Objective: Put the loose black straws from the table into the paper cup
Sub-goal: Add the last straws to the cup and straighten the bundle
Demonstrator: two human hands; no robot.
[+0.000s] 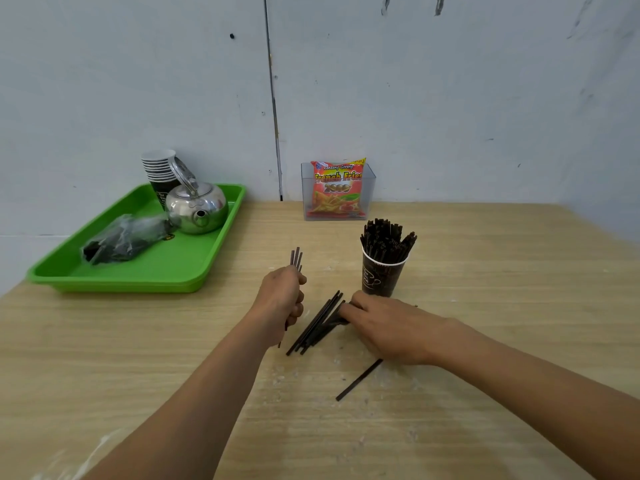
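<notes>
A dark paper cup [381, 277] stands upright on the wooden table, packed with several black straws [388, 239] that stick out of its top. My left hand [282, 299] is shut on a small bunch of black straws [296, 258], whose ends poke up above my fist. A loose pile of black straws [317, 323] lies flat between my hands. My right hand [388, 329] rests palm down just in front of the cup, its fingertips pressing on the pile's right end. One single straw [358, 380] lies apart, nearer to me.
A green tray [138, 268] at the back left carries a steel kettle [195, 209], a stack of paper cups [161, 174] and a plastic bag of dark items [124, 239]. A clear box with a snack packet [337, 192] stands against the wall behind the cup.
</notes>
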